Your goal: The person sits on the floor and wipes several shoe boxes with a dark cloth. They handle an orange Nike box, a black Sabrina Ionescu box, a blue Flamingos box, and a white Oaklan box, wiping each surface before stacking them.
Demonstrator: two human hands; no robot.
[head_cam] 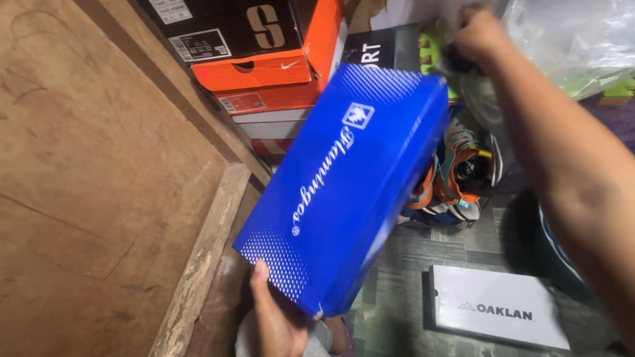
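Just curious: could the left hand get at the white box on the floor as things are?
Probably not right away. The left hand is busy gripping the blue box from below. The white box lies uncovered on the floor with nothing over it, but the hand would likely need to put its load down first.

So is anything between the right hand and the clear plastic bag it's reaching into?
Nothing visible: the right hand already touches the crumpled clear plastic bag at the top. The glossy blue cardboard shoebox, in the left hand, sits lower, off to the side.

Box (344, 192) mid-frame; stacked boxes (258, 73) upper left behind it; shoes (456, 178) right; flat box (496, 307) on floor (397, 277), lower right.
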